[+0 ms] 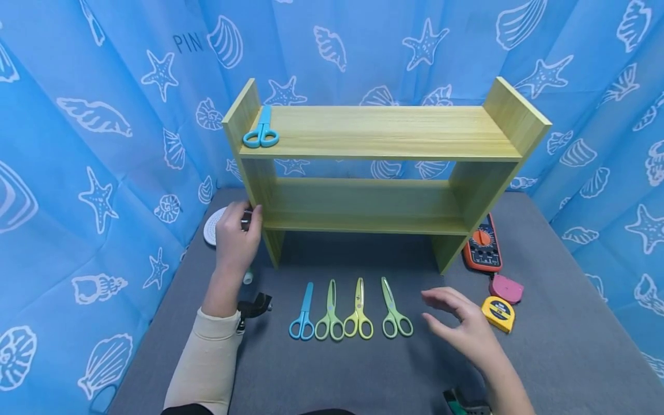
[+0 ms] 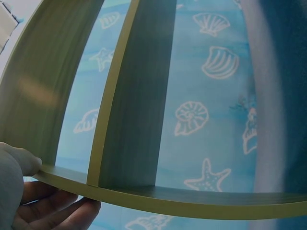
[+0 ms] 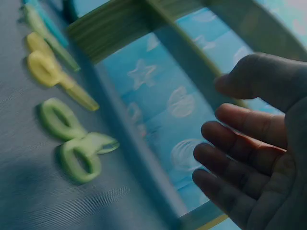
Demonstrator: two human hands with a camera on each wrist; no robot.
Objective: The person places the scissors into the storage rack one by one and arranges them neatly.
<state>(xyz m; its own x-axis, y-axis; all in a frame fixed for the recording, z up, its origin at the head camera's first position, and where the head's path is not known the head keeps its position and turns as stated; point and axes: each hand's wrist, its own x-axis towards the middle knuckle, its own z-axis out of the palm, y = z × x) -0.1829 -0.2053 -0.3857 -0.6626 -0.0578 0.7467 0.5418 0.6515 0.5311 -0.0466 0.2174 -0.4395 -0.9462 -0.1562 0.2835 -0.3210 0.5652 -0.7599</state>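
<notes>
A two-tier wooden shelf [image 1: 363, 227] stands on the grey table. My left hand [image 1: 236, 236] holds its left side panel [image 2: 139, 203], thumb on the inner face and fingers on the outer face in the left wrist view. Blue scissors [image 1: 263, 129] lie at the left end of the top tier. In front of the shelf is a row of blue scissors [image 1: 302, 324], green scissors [image 1: 329, 317], yellow scissors [image 1: 359, 316] and light green scissors [image 1: 394, 316]. My right hand [image 1: 461, 323] hovers right of that row, fingers apart from the thumb, holding nothing.
Right of the shelf lie an orange multimeter [image 1: 483, 248], a pink tape measure [image 1: 506, 289] and a yellow tape measure [image 1: 499, 314]. Behind my left hand is a white round object [image 1: 211, 227], partly hidden. A blue curtain [image 1: 129, 173] with shell prints surrounds the table.
</notes>
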